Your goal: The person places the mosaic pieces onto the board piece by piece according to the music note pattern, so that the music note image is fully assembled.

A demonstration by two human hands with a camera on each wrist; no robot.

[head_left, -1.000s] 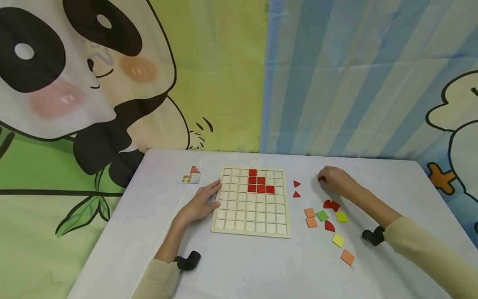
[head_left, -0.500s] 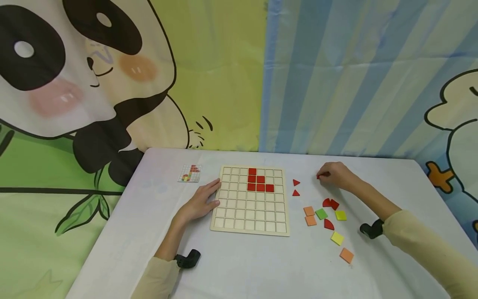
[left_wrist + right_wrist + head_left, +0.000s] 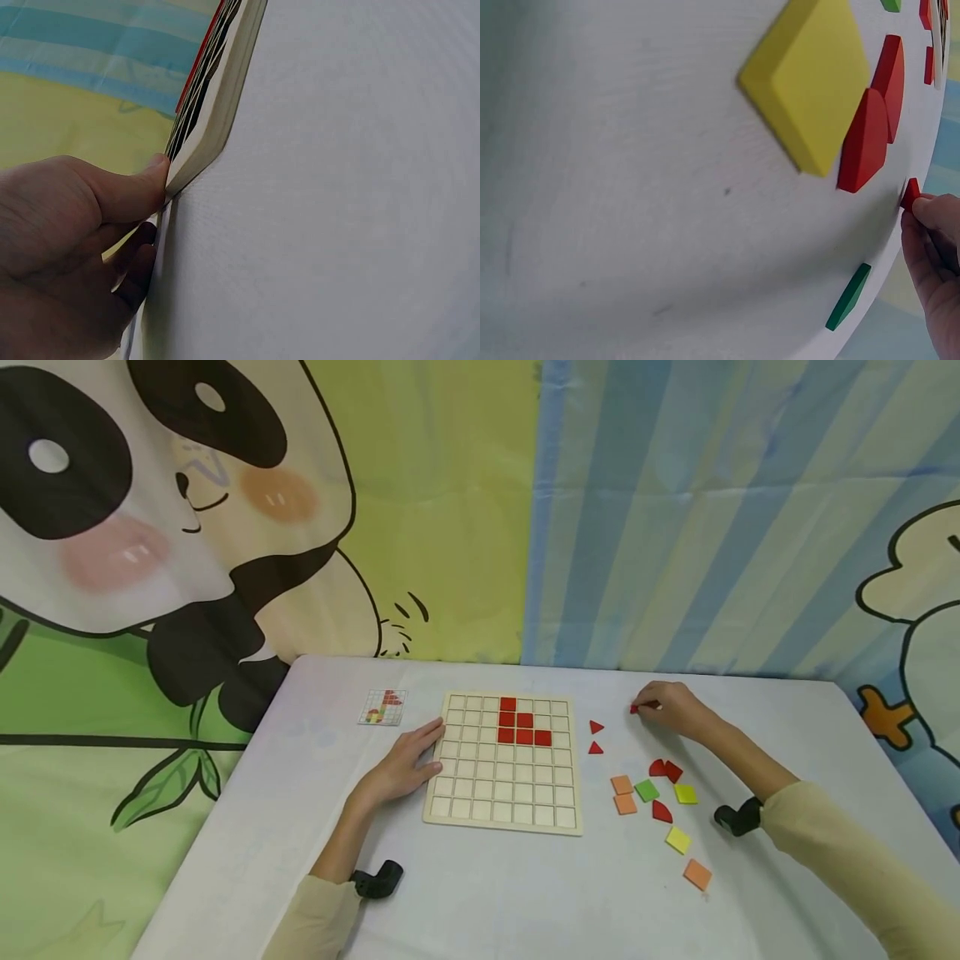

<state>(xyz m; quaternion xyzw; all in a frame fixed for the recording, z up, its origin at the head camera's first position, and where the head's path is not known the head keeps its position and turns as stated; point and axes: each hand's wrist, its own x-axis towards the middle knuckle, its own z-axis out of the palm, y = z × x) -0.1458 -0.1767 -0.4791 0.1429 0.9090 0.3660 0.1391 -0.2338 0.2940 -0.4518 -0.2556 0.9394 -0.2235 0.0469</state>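
1. Since the earliest frame, the right hand (image 3: 671,706) has shifted slightly toward the board (image 3: 468,772) and the far edge of the worktop (image 3: 487,897), and a small red piece (image 3: 634,709) now shows at its fingertips.
2. Its fingers (image 3: 935,212) are nearly closed, pinching that piece by thumb and finger; I cannot tell whether it is clear of the worktop.
3. Left hand (image 3: 401,764): spread and relaxed, its fingers rest against the left edge of the board, gripping nothing.
4. On the gridded board, six red squares (image 3: 524,737) form a stepped shape in the upper part.
5. Two red triangles (image 3: 596,727) lie just right of the board, between it and the pinched piece.
6. Nearer the person lie orange squares (image 3: 626,804), a green square (image 3: 647,790), yellow squares (image 3: 686,794) and red rounded pieces (image 3: 662,812).
7. A patterned card (image 3: 382,707) lies left of the board.
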